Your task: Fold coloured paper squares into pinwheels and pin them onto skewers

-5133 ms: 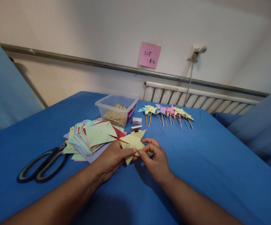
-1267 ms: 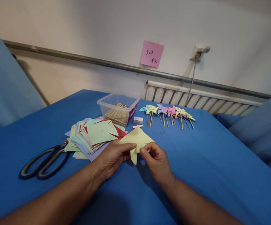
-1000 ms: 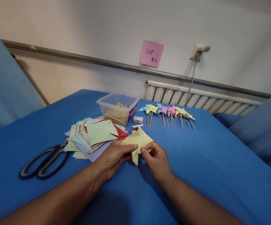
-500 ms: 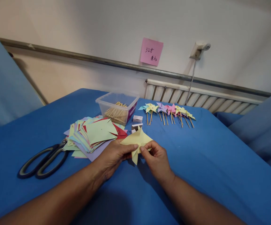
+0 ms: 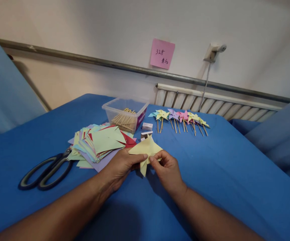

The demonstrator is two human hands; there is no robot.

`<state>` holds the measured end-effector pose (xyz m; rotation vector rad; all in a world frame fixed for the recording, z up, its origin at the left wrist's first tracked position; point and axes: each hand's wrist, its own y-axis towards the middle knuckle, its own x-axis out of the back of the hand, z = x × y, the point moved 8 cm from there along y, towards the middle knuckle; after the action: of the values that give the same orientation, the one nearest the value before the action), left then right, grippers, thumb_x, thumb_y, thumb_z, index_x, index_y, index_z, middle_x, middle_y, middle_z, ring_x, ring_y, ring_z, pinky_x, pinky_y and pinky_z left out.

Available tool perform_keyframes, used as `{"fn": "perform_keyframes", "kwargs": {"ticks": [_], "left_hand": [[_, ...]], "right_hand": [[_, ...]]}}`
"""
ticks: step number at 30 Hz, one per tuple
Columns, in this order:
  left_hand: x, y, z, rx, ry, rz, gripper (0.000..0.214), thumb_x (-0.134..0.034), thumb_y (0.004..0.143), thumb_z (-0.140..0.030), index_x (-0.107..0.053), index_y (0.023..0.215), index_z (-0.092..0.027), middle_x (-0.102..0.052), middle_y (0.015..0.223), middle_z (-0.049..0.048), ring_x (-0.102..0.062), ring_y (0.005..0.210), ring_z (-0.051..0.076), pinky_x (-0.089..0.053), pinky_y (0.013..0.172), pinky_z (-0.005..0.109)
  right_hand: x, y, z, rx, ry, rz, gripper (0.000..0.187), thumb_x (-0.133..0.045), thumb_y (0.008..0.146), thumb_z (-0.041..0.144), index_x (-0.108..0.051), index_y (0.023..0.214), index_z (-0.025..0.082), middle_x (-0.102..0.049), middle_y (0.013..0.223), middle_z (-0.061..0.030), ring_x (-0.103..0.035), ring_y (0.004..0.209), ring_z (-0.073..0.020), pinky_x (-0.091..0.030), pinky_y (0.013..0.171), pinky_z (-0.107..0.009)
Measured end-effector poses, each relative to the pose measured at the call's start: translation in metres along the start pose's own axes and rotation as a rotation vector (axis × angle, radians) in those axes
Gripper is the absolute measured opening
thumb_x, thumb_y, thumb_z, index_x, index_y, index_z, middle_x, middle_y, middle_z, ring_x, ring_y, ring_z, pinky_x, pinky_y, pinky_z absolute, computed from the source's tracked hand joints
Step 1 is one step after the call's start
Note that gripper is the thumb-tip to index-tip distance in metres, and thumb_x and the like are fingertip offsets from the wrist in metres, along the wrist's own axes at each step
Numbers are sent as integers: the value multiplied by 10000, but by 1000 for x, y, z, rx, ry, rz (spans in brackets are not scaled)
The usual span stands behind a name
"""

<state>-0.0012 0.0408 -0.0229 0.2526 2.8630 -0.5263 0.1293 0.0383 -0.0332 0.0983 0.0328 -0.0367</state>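
A yellow paper pinwheel [image 5: 148, 146] is held up between both hands, its points folded toward the middle. My left hand [image 5: 124, 164] grips it from the left, thumb pressed near the centre and the other fingers behind the paper. My right hand [image 5: 167, 169] pinches the paper just right of the centre with thumb and forefinger. Whether a pin sits under the fingertips is hidden. Close to my left hand lies a pile of coloured paper squares [image 5: 108, 140], with light green on top and slits at the corners.
Scissors [image 5: 45, 170] lie left of the pile on the blue tabletop [image 5: 210, 187]. Behind the pile stands a clear plastic box [image 5: 141, 117] of wooden sticks [image 5: 126, 120]. Two small boxes, one a white carton [image 5: 147, 126], sit beside it. Several finished pinwheels [image 5: 173, 115] lie at the back right.
Hardly anything differs. The pinwheel's lower point has shifted slightly left, while both hands keep their grip in nearly the same place.
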Motion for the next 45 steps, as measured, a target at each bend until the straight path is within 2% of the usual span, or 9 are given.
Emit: {"fn": "perform_keyframes", "kwargs": {"ticks": [2, 7, 13, 19, 25, 30, 34, 38, 45], "left_hand": [[0, -1, -1, 0, 27, 7, 319, -743, 648, -246, -703, 927, -95, -711, 798, 92, -650, 726, 221, -492, 669, 322], [-3, -4, -8, -15, 137, 50, 280, -702, 663, -214, -709, 922, -109, -714, 791, 72, -652, 740, 225, -482, 686, 317], [-9, -9, -9, 16, 312, 91, 254, -706, 646, -216, -724, 883, -128, -728, 793, 59, -650, 720, 213, -470, 662, 289], [-9, -7, -6, 1, 369, 123, 223, -702, 651, -239, -714, 842, -124, -715, 763, 63, -651, 718, 224, -475, 651, 299], [-10, -6, -7, 3, 418, 120, 234, -681, 663, -241, -717, 858, -117, -720, 785, 76, -652, 734, 232, -479, 652, 307], [-9, -7, -9, -13, 464, 111, 226, -687, 645, -245, -713, 831, -119, -717, 761, 67, -617, 639, 187, -438, 561, 262], [-3, -4, -6, -14, 511, 70, 170, -684, 642, -272, -696, 704, -114, -693, 678, 67, -587, 577, 170, -398, 510, 251], [3, 2, -3, -39, 554, 17, 183, -674, 652, -307, -661, 627, -126, -646, 580, 35, -538, 502, 141, -338, 453, 230], [3, 4, 1, -34, 505, 43, 197, -668, 647, -310, -672, 671, -114, -666, 624, 52, -554, 518, 146, -360, 473, 236]], "right_hand": [[1, 0, 2, 10, 60, -11, 155, -677, 734, 280, -564, 780, 185, -563, 623, 45, -491, 546, -98, -414, 551, -227], [3, 4, 6, -1, 284, 33, 473, -749, 680, 271, -523, 1091, 209, -659, 1051, -64, -632, 890, -187, -507, 786, -329], [-8, 3, 4, -66, 301, 214, 429, -762, 669, 268, -550, 1035, 198, -688, 895, -25, -651, 785, -172, -512, 729, -298], [-13, 4, -2, -98, 328, 192, 316, -736, 694, 307, -560, 930, 191, -698, 836, -15, -645, 719, -160, -509, 706, -300], [-13, 3, -3, -134, 392, 215, 351, -743, 685, 315, -555, 953, 189, -695, 869, -19, -655, 751, -162, -511, 750, -310], [-8, 4, -2, -109, 237, 214, 372, -753, 652, 247, -562, 964, 183, -672, 809, -5, -632, 691, -150, -505, 656, -271], [-6, 7, -4, -69, 196, 177, 314, -721, 678, 247, -573, 947, 180, -692, 855, -31, -650, 755, -175, -521, 717, -311], [-8, 6, -8, -121, 277, 151, 329, -730, 672, 290, -567, 938, 186, -704, 841, -29, -665, 722, -183, -535, 699, -327], [-14, 3, -9, -237, 441, 178, 377, -778, 632, 335, -571, 903, 175, -705, 767, -11, -653, 606, -159, -528, 631, -308]]}}
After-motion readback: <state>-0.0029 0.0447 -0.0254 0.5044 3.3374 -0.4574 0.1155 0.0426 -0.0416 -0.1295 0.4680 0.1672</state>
